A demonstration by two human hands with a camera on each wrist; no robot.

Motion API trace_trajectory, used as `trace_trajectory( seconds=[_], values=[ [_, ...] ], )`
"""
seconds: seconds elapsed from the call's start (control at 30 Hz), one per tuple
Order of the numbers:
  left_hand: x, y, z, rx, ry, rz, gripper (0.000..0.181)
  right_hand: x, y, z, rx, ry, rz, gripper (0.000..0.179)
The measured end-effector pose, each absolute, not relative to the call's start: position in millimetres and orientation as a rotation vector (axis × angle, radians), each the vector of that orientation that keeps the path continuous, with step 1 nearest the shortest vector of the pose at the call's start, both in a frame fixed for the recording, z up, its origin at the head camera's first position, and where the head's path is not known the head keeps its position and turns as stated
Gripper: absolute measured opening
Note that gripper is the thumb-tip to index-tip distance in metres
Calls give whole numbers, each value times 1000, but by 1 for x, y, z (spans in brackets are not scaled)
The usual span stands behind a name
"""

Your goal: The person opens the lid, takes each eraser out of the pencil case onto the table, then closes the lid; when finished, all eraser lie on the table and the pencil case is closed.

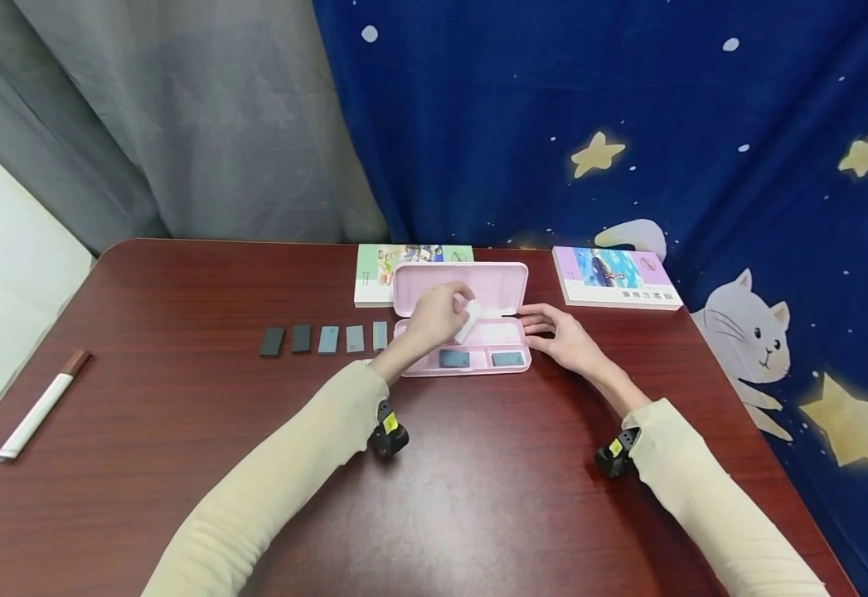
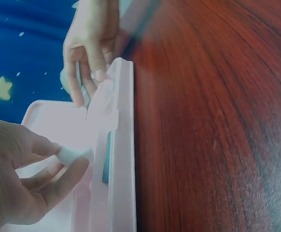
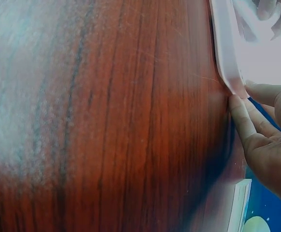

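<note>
A pink pencil case (image 1: 461,371) lies with its lid raised on the table. My left hand (image 1: 437,315) is over its inside, pinching a small white piece (image 1: 468,322) between thumb and fingertips; in the left wrist view the white piece (image 2: 73,154) is partly covered by the fingers. Its exact kind I cannot tell. Two blue-grey flat blocks (image 1: 454,359) lie in the front compartments. At the case's right end, my right hand (image 1: 564,338) grips the edge, with thumb and fingers at the corner (image 3: 238,89) in the right wrist view.
Left of the case stands a row of several small flat blocks (image 1: 328,340), dark grey to light blue. A green-covered book (image 1: 374,278) is behind the lid, a purple-covered book (image 1: 620,280) at the back right. A white marker with a brown cap (image 1: 38,414) lies far left.
</note>
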State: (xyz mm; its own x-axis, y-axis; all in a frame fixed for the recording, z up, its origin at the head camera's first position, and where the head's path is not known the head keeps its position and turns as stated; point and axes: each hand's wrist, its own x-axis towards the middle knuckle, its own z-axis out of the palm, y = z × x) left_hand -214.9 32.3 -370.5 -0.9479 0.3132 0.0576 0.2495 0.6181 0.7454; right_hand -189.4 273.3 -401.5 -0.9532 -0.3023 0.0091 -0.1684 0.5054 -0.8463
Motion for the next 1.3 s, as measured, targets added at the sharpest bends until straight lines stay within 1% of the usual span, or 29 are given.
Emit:
trace_trajectory(
  seconds=[0.17,0.3,0.47,0.7,0.93,1.3],
  values=[
    [-216,20,-377,291,2413,1635,26,-190,274,-403,-426,2612,-1437,46],
    [-217,7,-384,203,2235,1804,30,-190,274,-404,-439,2619,-1436,46],
    [-214,-7,-388,206,2303,1804,29,-190,271,-402,-444,2600,-1454,45],
    [-204,-15,-384,251,2328,1830,31,-189,272,-401,-436,2613,-1443,45],
    [-194,-22,-380,195,2160,1924,35,-188,272,-402,-424,2630,-1409,45],
    [-184,-41,-379,121,2076,1997,35,-190,272,-402,-404,2630,-1390,46]
  ],
)
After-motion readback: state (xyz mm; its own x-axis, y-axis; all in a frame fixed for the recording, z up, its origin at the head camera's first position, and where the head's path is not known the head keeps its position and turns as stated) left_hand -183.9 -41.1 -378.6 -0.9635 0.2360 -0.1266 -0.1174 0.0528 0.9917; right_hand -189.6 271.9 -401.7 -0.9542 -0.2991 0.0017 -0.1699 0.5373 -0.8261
